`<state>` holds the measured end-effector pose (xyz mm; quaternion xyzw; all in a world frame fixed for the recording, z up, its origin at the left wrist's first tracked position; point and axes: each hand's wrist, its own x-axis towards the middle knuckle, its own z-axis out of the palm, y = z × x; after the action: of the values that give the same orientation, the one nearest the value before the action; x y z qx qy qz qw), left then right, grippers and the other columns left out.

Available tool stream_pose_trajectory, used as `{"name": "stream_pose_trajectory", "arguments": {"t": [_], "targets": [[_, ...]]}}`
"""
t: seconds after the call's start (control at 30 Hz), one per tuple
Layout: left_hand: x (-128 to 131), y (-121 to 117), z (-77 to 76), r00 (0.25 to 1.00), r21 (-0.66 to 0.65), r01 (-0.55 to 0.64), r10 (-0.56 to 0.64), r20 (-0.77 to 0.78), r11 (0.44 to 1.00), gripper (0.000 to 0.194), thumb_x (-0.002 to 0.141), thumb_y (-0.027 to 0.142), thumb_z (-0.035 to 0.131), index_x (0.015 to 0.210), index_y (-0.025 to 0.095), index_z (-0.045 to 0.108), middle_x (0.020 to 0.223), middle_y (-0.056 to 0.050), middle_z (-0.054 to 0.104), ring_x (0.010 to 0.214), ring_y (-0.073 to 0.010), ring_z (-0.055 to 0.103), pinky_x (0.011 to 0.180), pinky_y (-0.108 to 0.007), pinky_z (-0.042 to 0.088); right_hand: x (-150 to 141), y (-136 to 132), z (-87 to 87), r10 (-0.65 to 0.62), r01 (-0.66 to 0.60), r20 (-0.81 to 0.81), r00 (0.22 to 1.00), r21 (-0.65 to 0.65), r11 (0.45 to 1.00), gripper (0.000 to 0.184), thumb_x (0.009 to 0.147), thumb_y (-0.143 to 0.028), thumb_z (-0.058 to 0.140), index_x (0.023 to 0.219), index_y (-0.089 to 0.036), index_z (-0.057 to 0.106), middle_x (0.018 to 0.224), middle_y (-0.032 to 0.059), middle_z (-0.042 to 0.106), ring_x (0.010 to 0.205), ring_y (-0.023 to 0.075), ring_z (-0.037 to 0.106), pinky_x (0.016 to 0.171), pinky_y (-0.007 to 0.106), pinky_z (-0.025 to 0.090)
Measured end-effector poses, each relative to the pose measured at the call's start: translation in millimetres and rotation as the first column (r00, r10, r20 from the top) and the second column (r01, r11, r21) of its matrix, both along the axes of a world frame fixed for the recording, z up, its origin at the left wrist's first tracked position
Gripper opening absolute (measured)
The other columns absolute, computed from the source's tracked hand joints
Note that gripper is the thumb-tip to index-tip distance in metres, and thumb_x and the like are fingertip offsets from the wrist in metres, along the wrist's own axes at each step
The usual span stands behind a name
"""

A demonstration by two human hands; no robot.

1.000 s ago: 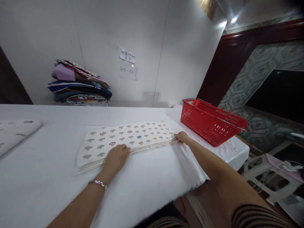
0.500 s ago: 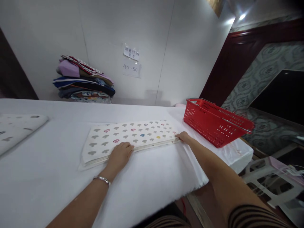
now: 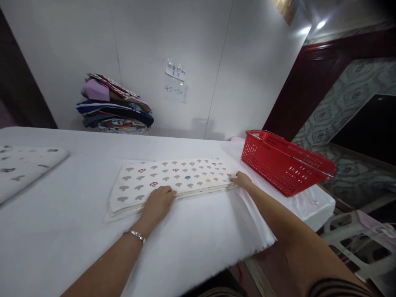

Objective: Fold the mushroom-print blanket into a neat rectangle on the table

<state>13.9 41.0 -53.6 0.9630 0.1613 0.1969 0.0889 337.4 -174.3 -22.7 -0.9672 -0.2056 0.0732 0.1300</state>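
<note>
A white cloth (image 3: pixel 173 178) printed with grey, red, blue and yellow mushrooms lies folded into a long layered strip across the table. At its front edge, left of the middle, my left hand (image 3: pixel 159 202) is closed over the layers, with the fingers on top and a bracelet on the wrist. The right end of the strip is pinched in my right hand (image 3: pixel 241 180); the cloth partly hides those fingertips. Both hands touch the cloth while it rests on the table.
A white cover drapes the table (image 3: pixel 77 235). Another printed cloth (image 3: pixel 27 169) lies at the left. Folded fabrics (image 3: pixel 116 105) are piled against the wall. A red basket (image 3: pixel 284 163) stands at the right, with a pale plastic stool (image 3: pixel 355 235) below the table edge.
The view has turned slightly left, so the whole scene sits a little further right. Both hands keep nearly the same places on the folded cloth.
</note>
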Motion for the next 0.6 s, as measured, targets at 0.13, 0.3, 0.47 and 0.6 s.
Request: {"name": "stream_pose_trajectory", "arguments": {"t": [0.13,0.3,0.47,0.6], "targets": [[-0.1,-1.0,1.1,1.000,-0.014,-0.010,0.010,0.002,1.000,0.025,0.088,0.022,0.042,0.096,0.020,0.066,0.095,-0.006,0.061,0.091,-0.0211,0.054,0.079,-0.036,0.042,-9.6,16.5,-5.1,0.196,-0.205,0.201,0.960,0.028,0.978,0.053,0.085,-0.042,0.051,0.131,-0.018,0.045,0.134,0.0132,0.047,0.127,0.0243,0.039,0.099,0.035,0.033],[-2.1,-3.0,6.4,1.000,-0.011,-0.008,0.008,-0.005,1.000,0.026,0.089,0.021,0.041,0.095,0.020,0.066,0.097,-0.006,0.062,0.091,-0.0206,0.054,0.079,-0.035,0.042,-31.5,37.0,-16.6,0.482,-0.462,0.206,0.852,-0.137,0.876,0.061,0.091,-0.053,0.032,0.143,-0.021,0.028,0.150,0.0089,0.024,0.139,0.0242,0.014,0.109,0.042,0.016],[-3.9,-4.8,9.4,1.000,-0.041,-0.008,0.007,-0.024,0.999,0.026,0.089,0.021,0.040,0.093,0.021,0.066,0.095,-0.005,0.062,0.090,-0.0200,0.054,0.079,-0.035,0.042,-34.7,37.5,-17.9,0.430,-0.398,0.062,0.901,-0.278,0.874,0.059,0.092,-0.055,0.025,0.143,-0.024,0.029,0.152,0.0091,0.019,0.139,0.0253,0.013,0.107,0.045,0.016],[-3.9,-4.4,5.5,1.000,-0.052,-0.006,0.007,0.022,0.999,0.025,0.089,0.021,0.041,0.092,0.021,0.066,0.094,-0.005,0.061,0.089,-0.0197,0.053,0.079,-0.035,0.041,-26.1,45.6,-13.3,0.496,-0.461,0.052,0.867,-0.295,0.837,0.049,0.093,-0.049,0.032,0.138,-0.030,0.037,0.148,0.0075,0.027,0.137,0.0274,0.018,0.106,0.049,0.019]]}}
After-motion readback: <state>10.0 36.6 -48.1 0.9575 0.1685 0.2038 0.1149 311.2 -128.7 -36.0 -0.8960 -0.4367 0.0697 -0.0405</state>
